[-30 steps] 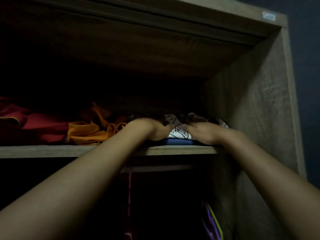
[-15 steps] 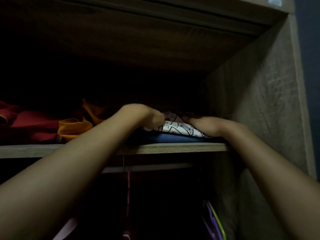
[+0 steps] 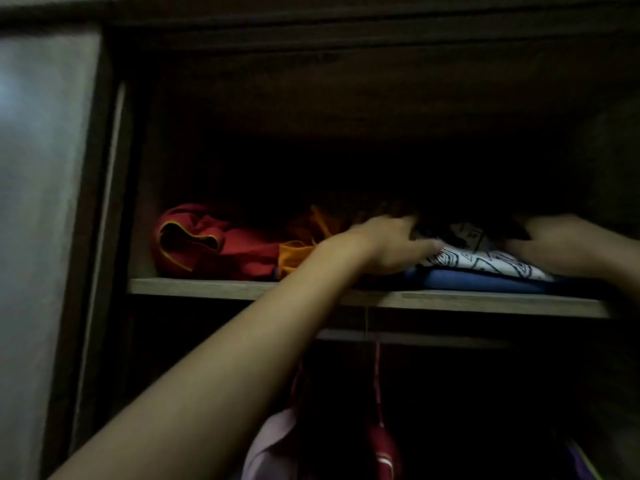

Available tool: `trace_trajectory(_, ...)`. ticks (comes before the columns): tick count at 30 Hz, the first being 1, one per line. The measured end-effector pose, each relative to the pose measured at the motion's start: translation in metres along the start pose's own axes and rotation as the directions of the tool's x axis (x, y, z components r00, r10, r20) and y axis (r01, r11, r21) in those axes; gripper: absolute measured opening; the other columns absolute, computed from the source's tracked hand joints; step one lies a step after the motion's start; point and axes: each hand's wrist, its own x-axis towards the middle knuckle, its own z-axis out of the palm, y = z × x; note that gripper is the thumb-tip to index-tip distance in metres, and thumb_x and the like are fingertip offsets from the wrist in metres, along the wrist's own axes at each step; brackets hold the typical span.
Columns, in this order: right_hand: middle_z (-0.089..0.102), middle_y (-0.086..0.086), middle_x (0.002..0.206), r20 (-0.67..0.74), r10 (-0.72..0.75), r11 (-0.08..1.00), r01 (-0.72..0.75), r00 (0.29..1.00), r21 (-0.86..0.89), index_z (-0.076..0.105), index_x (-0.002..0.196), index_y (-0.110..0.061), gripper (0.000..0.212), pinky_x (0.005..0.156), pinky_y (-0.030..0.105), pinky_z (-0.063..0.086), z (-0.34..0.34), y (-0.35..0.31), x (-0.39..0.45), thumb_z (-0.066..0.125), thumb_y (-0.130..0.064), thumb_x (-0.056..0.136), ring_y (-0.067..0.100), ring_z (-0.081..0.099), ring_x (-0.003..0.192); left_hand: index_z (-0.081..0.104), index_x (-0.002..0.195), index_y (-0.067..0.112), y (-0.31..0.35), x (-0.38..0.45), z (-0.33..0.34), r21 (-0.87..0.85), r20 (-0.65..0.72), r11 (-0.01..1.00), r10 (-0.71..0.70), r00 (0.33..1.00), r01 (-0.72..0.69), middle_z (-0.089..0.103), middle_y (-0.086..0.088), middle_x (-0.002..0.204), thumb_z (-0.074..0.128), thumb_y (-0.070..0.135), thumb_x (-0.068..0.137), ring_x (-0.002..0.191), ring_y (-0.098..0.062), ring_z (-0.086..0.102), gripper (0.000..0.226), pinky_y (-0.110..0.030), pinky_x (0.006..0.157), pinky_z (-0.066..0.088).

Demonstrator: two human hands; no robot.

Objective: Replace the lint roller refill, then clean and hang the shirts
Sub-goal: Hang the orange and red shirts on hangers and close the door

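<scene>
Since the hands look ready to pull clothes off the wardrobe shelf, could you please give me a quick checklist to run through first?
1. Left hand on the patterned white garment: ok, it rests at the left end.
2. Right hand on the same garment: ok, though blurred.
3. Firm grip by both hands: cannot tell, fingers blurred and dark.
4. Blue garment underneath stays put: cannot tell.
5. Red garment and orange garment apart from the stack: ok.
6. Shelf front edge free: ok.
</scene>
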Motion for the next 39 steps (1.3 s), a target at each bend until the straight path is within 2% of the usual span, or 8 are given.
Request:
trace_trajectory(4,0.059,0.009,0.127,-0.324,-0.278,0.946,0.317,0.905,0.073,0.038,0.143,-0.025,0.055,0.087,0.033,0.048,-0.007,-0.054,-0.014,0.056,-0.035,0.092,0.022,0.059,0.107,0.018,0.151,0.030,-0.039,-0.016,-0.039,0.043,0.046,0.992,-0.124,0.991,0.122,0.025,-0.003,0.156,0.067,0.050,0.079,0.140,-0.022,0.029,0.089,-0.036,0.112,0.025)
trace_trajectory(10,0.058,-0.003,0.119,-0.113,-0.443,0.874,0.457,0.889,0.167,0.042,0.140,-0.029,0.056,0.068,0.019,0.039,-0.014,-0.136,0.003,0.063,-0.037,0.089,0.008,0.051,0.094,0.040,0.140,0.032,-0.082,-0.018,-0.033,0.165,0.045,0.897,-0.422,0.905,0.410,0.045,0.002,0.143,0.080,0.063,0.053,0.129,-0.024,0.043,0.101,-0.040,0.107,0.035)
trace_trajectory(15,0.062,-0.001,0.091,0.246,-0.388,0.922,0.375,0.888,0.099,0.056,0.121,-0.020,0.041,0.065,0.024,0.047,0.010,-0.159,0.024,0.068,-0.034,0.084,0.013,0.058,0.078,0.041,0.138,0.030,-0.090,-0.021,-0.027,0.143,0.017,0.919,-0.373,0.928,0.367,0.047,0.003,0.140,0.079,0.063,0.056,0.126,-0.023,0.046,0.097,-0.033,0.100,0.036)
trace_trajectory(23,0.057,-0.001,0.089,0.096,-0.419,0.895,0.428,0.903,-0.123,0.058,0.115,-0.019,0.034,0.061,0.024,0.045,0.023,-0.174,0.023,0.067,-0.027,0.083,0.015,0.053,0.074,0.057,0.116,0.014,-0.086,-0.015,-0.014,0.249,-0.113,0.940,-0.213,0.971,0.235,0.059,-0.008,0.115,0.069,0.024,0.081,0.102,-0.024,0.057,0.039,-0.030,0.078,0.046)
trace_trajectory(26,0.063,0.009,0.111,0.005,-0.422,0.899,0.419,0.907,-0.125,0.057,0.118,-0.016,0.034,0.074,0.029,0.046,0.024,-0.175,0.021,0.062,-0.021,0.085,0.022,0.059,0.088,0.048,0.124,0.014,-0.092,-0.012,-0.009,0.325,-0.221,0.931,-0.097,0.970,0.167,0.054,-0.011,0.124,0.066,0.031,0.082,0.111,-0.030,0.054,0.048,-0.035,0.089,0.046)
trace_trajectory(30,0.031,0.014,0.148,-0.224,-0.385,0.919,0.393,0.895,-0.008,0.014,0.149,-0.022,0.080,0.118,0.043,0.017,0.021,-0.167,0.025,0.060,-0.019,0.084,0.032,0.036,0.136,0.023,0.143,0.019,-0.095,-0.019,-0.016,0.378,-0.503,0.912,0.056,0.862,0.161,0.034,-0.015,0.139,0.073,0.035,0.074,0.122,-0.038,0.042,0.087,-0.049,0.096,0.041)
trace_trajectory(36,0.044,0.016,0.129,-0.636,-0.232,0.863,0.458,0.736,0.215,0.033,0.132,-0.020,0.060,0.079,0.044,0.055,0.015,-0.167,0.013,0.063,-0.011,0.081,0.037,0.061,0.096,0.016,0.138,0.032,-0.095,-0.038,-0.029,0.041,-0.842,0.998,0.011,0.539,0.043,0.024,-0.018,0.142,0.063,0.004,0.080,0.119,-0.039,0.046,0.081,-0.046,0.083,0.054)
trace_trajectory(39,0.050,0.012,0.114,-0.746,-0.252,0.769,0.595,0.616,0.232,0.043,0.120,-0.016,0.046,0.066,0.035,0.050,0.020,-0.169,-0.001,0.068,-0.021,0.081,0.027,0.059,0.086,0.013,0.147,0.032,-0.096,-0.048,-0.034,-0.108,-0.839,0.994,-0.071,0.540,-0.036,0.048,-0.014,0.124,0.064,0.004,0.078,0.103,-0.029,0.058,0.091,-0.040,0.086,0.053)
